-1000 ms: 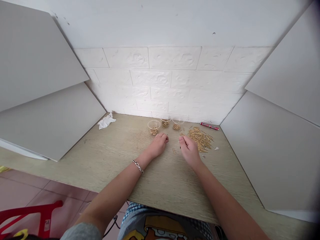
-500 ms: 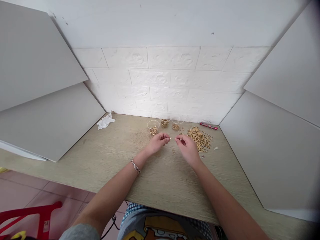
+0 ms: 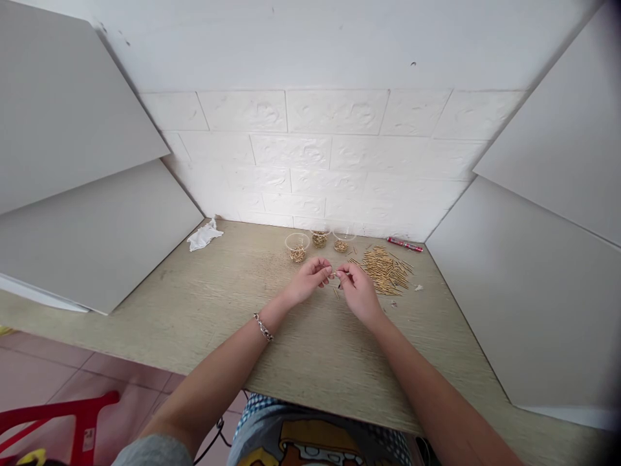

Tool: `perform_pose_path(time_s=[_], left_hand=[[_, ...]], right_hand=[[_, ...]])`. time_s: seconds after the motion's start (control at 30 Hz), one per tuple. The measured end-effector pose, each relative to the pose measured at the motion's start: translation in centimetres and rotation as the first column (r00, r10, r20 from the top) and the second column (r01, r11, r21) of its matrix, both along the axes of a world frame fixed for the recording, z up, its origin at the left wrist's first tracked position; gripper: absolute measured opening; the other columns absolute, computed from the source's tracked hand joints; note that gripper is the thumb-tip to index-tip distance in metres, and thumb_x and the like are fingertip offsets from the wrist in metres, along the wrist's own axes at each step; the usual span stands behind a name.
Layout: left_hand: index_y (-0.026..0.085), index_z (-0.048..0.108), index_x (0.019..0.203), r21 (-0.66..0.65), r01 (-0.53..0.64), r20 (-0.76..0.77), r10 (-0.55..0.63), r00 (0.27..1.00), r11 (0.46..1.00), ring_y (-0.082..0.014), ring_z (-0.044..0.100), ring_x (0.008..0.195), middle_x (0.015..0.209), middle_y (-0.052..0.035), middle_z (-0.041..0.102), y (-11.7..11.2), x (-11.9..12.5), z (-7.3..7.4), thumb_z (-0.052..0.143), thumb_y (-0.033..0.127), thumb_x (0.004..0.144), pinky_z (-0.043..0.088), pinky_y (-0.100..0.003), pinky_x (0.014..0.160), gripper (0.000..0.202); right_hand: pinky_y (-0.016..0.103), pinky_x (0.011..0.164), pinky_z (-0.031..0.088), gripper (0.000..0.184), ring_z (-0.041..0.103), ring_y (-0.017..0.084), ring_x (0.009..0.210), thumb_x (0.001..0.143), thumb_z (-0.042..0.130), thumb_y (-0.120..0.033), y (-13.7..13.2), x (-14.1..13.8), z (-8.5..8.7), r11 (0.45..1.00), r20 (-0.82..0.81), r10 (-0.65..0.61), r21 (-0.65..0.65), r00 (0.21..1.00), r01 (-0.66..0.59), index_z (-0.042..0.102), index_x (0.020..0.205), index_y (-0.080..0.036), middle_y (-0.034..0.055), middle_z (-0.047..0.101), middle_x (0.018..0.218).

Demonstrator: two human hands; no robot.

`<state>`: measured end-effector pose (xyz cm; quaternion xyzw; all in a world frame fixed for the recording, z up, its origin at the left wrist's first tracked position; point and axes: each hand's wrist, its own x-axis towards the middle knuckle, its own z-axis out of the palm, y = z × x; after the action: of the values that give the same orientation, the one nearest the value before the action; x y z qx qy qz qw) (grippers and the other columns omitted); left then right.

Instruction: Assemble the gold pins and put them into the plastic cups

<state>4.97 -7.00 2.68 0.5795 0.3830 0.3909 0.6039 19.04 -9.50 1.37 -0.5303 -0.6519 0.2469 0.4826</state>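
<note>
My left hand (image 3: pixel 310 278) and my right hand (image 3: pixel 356 289) meet above the wooden table (image 3: pixel 218 304), fingertips almost touching. Both pinch a thin gold pin (image 3: pixel 334 276) between them. A bracelet (image 3: pixel 263 327) circles my left wrist. One loose pin (image 3: pixel 336 293) lies on the table just below the hands. A pile of gold pins (image 3: pixel 385 270) lies to the right of my right hand. Three small clear cups (image 3: pixel 297 246) (image 3: pixel 320 238) (image 3: pixel 341 243) holding gold bits stand just beyond the hands.
A crumpled white tissue (image 3: pixel 204 235) lies at the back left. A red marker (image 3: pixel 405 244) rests by the white brick wall. Grey panels (image 3: pixel 97 226) (image 3: pixel 524 285) wall in both sides. A red chair (image 3: pixel 63 421) stands on the floor at lower left.
My left hand lifted off the table and both hands came together at the middle, closing the gap until they pinch one pin between them.
</note>
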Motion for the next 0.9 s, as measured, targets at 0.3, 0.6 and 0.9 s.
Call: perform_pose_path(time_s=[0.3, 0.6, 0.9], left_hand=[[0.014, 0.049, 0.07, -0.016, 0.097, -0.075, -0.098, 0.992, 0.995, -0.006, 0.042, 0.055, 0.063, 0.0026, 0.048, -0.8, 0.3, 0.7, 0.051, 0.041, 0.075, 0.03, -0.021, 0.052, 0.028], [0.014, 0.053, 0.072, 0.058, 0.02, -0.105, -0.014, 0.994, 0.998, -0.007, 0.043, 0.057, 0.067, 0.0012, 0.051, -0.5, 0.1, 0.6, 0.05, 0.036, 0.074, 0.032, -0.021, 0.053, 0.023], [0.015, 0.054, 0.07, 0.166, 0.01, -0.168, 0.018, 0.986, 0.986, -0.0084, 0.045, 0.06, 0.067, 0.0012, 0.052, -0.5, 0.2, 0.4, 0.047, 0.031, 0.076, 0.037, -0.021, 0.059, 0.018]], right_hand=[[0.027, 0.06, 0.041, 0.019, 0.053, 0.015, 0.064, 0.078, 0.046, -0.032, -0.3, -0.3, 0.2, 0.999, -0.049, -0.053, -0.001, 0.997, 0.053, 0.058, 0.078, -0.016, 0.0038, 0.06, 0.073], [0.026, 0.058, 0.042, 0.016, 0.051, 0.013, 0.057, 0.075, 0.053, -0.028, -0.4, 0.7, 1.1, 0.976, 0.096, -0.125, 0.192, 0.987, 0.105, 0.064, 0.075, -0.017, 0.003, 0.063, 0.07], [0.025, 0.059, 0.043, 0.016, 0.054, 0.012, 0.059, 0.079, 0.048, -0.024, -0.3, 0.8, 0.7, 0.95, 0.265, -0.152, 0.304, 0.952, 0.067, 0.063, 0.077, -0.018, 0.0033, 0.064, 0.075]])
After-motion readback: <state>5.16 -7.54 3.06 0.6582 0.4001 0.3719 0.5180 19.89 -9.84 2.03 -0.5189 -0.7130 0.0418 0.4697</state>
